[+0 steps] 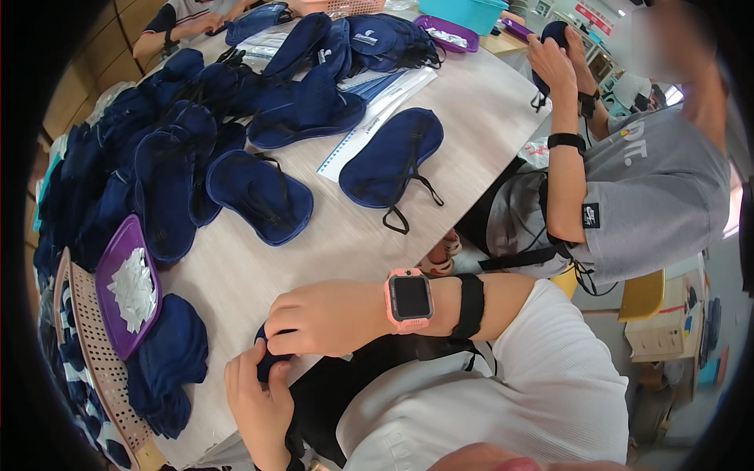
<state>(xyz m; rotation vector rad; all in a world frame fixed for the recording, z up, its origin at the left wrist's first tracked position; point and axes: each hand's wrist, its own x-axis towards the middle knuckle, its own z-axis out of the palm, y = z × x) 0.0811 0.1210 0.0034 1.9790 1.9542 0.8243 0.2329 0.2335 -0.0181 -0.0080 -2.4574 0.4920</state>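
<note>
A pale, wood-grained table [479, 102] filled the centre, its edges bent by the lens. Beside it stood a co-worker [652, 188] in a grey knit shirt with light lettering, turned too far aside to read, and a black label on the sleeve; this person held a dark blue mask. A heap of navy eye masks [94, 188] covered the far left, soft and overlapping; two masks near the top bore small white print, hard to make out. A pink perforated basket [102, 369], cut off by the dark rim, lay at lower left. White printed sheets [365, 137] with blue patterned edges were partly buried under the masks. A glossy purple tray [129, 239] contained crumpled white slips [133, 290]. Two masks lay apart from the heap; the right-hand one [393, 161], rounded and stitched at the border, trailed black elastic loops. The right hand [314, 318] bent its fingers over a small blue cloth [269, 363] at the near table edge, its thumb hidden; the left hand [255, 400] closed thumb and forefinger about the same piece, mostly concealed between them. A pink square watch [410, 300] with a dark face circled the right wrist.
</note>
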